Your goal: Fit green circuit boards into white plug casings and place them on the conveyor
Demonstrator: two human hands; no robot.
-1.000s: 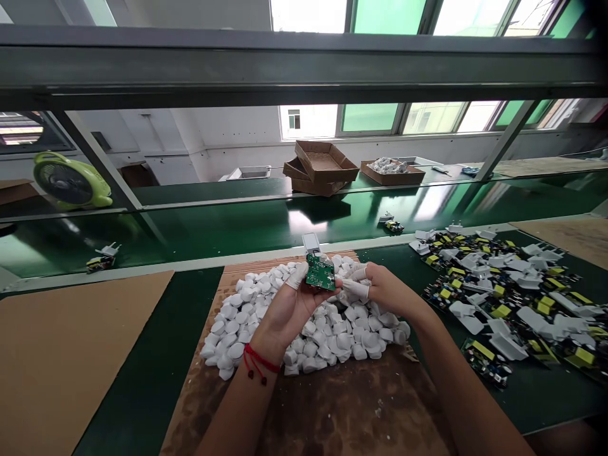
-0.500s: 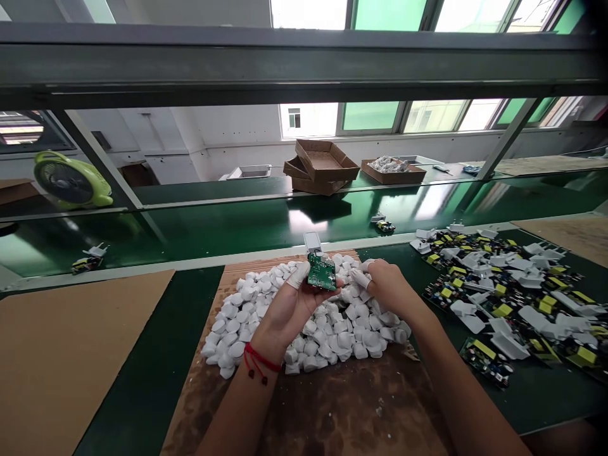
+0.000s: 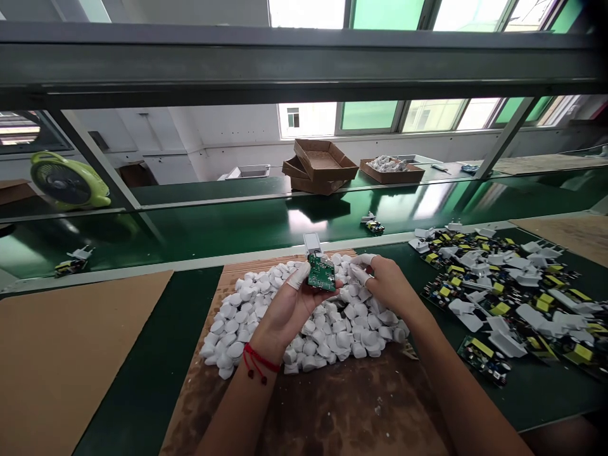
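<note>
My left hand [image 3: 294,305], with a white cover on its thumb, grips a green circuit board [image 3: 322,273] by its edges. A white plastic piece [image 3: 312,242] stands at the board's far edge. Close by on the right, my right hand [image 3: 382,278] is over the right side of a pile of small white caps [image 3: 266,310]. Its covered fingers are bent together in a pinch. The white covers blend with the caps, so whatever lies between the fingertips is hidden. The pile rests on a stained brown board [image 3: 332,411].
Many circuit boards with white plastic parts [image 3: 503,285] lie heaped on the right. Behind the pile runs a green conveyor belt [image 3: 213,221], carrying one assembly [image 3: 373,223] and another assembly [image 3: 73,261]. Cardboard trays [image 3: 323,166], a green fan [image 3: 69,180] and an overhead beam [image 3: 304,63] stand beyond.
Both assemblies on the belt have shifted left. My right fingers have moved slightly at the pile's edge. My left hand keeps the circuit board in nearly the same place.
</note>
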